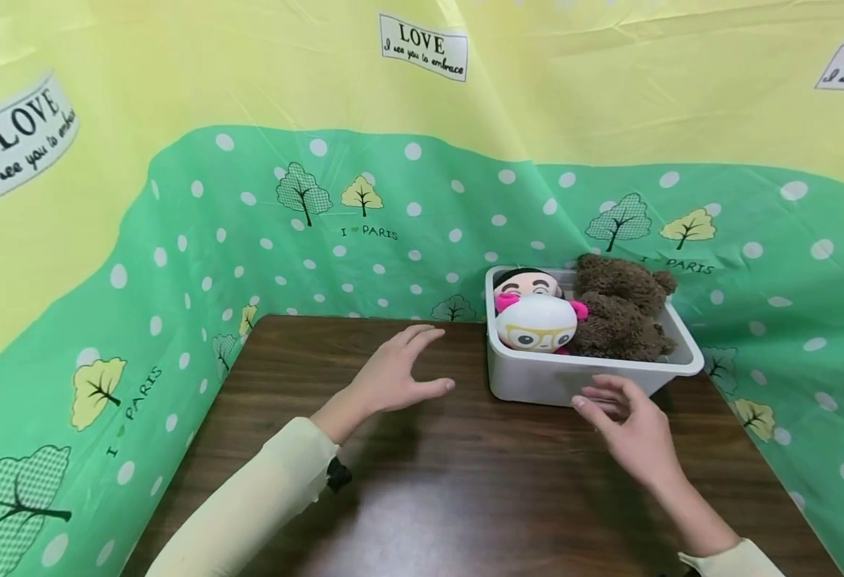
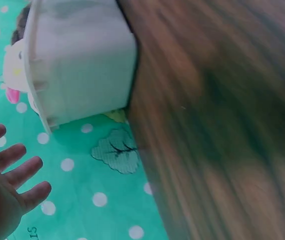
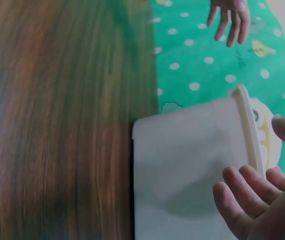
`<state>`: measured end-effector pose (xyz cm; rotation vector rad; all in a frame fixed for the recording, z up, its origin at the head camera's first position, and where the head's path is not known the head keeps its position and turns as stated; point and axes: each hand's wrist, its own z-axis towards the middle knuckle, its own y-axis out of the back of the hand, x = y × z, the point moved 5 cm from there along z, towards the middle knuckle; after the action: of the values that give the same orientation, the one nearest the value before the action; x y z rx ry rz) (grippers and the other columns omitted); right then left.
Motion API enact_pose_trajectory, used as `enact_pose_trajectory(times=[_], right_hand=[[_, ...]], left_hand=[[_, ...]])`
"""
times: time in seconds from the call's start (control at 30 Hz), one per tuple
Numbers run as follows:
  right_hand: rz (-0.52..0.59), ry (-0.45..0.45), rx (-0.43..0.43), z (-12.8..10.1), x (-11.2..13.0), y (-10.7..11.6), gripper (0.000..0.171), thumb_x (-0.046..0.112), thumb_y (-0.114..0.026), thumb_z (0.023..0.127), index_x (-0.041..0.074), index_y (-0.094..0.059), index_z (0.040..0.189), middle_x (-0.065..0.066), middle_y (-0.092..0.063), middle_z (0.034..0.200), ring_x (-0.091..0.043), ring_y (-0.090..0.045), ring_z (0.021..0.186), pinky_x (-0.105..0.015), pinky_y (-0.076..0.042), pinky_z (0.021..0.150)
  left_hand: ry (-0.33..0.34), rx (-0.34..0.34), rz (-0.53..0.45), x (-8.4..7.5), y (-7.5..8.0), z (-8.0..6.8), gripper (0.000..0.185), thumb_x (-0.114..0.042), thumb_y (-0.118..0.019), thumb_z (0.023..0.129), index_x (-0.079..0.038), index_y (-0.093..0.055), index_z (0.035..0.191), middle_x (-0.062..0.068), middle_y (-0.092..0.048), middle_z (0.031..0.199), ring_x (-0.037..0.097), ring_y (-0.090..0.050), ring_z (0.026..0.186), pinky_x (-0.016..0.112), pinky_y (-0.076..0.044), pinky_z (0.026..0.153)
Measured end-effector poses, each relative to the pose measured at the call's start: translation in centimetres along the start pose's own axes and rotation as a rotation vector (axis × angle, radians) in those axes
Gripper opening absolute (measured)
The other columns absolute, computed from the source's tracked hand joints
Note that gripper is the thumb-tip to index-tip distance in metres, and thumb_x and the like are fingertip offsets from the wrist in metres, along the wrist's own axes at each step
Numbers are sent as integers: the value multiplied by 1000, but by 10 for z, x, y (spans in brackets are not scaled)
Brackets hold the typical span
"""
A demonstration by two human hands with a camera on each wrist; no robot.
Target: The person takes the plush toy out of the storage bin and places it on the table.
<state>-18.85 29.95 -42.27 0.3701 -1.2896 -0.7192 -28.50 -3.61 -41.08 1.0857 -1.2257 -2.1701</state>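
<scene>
A light grey plastic bin [image 1: 566, 381] stands at the back right of the table. Inside it lie a white doll [image 1: 537, 320] with yellow glasses and pink ears, a dark-haired doll [image 1: 530, 280] behind it, and brown fluffy plush [image 1: 619, 312] on the right. My left hand [image 1: 400, 373] hovers left of the bin, fingers spread and holding nothing. In front of the bin's near wall is my right hand [image 1: 634, 425], its fingers loosely bent and nothing in them. From the right wrist view, the right fingers [image 3: 247, 192] overlap the bin's side close to the rim.
The dark brown wooden table [image 1: 422, 489] extends toward me. A green and yellow printed cloth [image 1: 364, 240] hangs behind the table and along both sides. The bin sits close to the cloth at the back right corner.
</scene>
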Motion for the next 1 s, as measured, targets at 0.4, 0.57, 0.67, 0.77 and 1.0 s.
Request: enact_pose_trajectory(times=[0.4,0.57,0.67,0.77,1.0], right_hand=[[499,-347,-35,12,-26,18,51,35,-72,87,5,-49,122,10,-74,92,-11,-72,79,-37,-58,60],[706,-456,-44,13,-38,17,43,31,-73,86,10,-50,115,7,-75,93,-11,-72,81,-35,-59,62],[748,-488,-51,14,-43,16,42,29,-73,86,10,-49,116,8,-74,92,-11,-72,82,-35,-59,63],[759,-506,-64,14,-48,16,44,31,-74,86,12,-49,116,9,-74,92,-12,-72,83,-34,-59,64],[825,-536,-104,14,-54,18,46,36,-73,85,13,-49,117,8,-73,93,-12,-72,85,-34,-59,68]], left_hand=[[9,6,-250,-23,7,77,67,-59,-66,82,-27,-48,139,-8,-47,139,12,-48,123,39,-44,101],[0,33,-251,-38,0,103,69,-58,-67,81,-23,-51,138,-5,-49,137,14,-49,121,38,-46,99],[-2,71,-234,-47,-5,115,71,-60,-68,80,-23,-51,137,-3,-49,136,17,-49,122,38,-45,100],[-1,92,-203,-54,-9,125,69,-59,-69,79,-24,-51,136,-3,-50,132,16,-51,118,36,-46,98],[7,97,-208,-63,-21,139,63,-52,-74,79,-20,-59,131,-2,-54,130,15,-50,116,31,-47,97]])
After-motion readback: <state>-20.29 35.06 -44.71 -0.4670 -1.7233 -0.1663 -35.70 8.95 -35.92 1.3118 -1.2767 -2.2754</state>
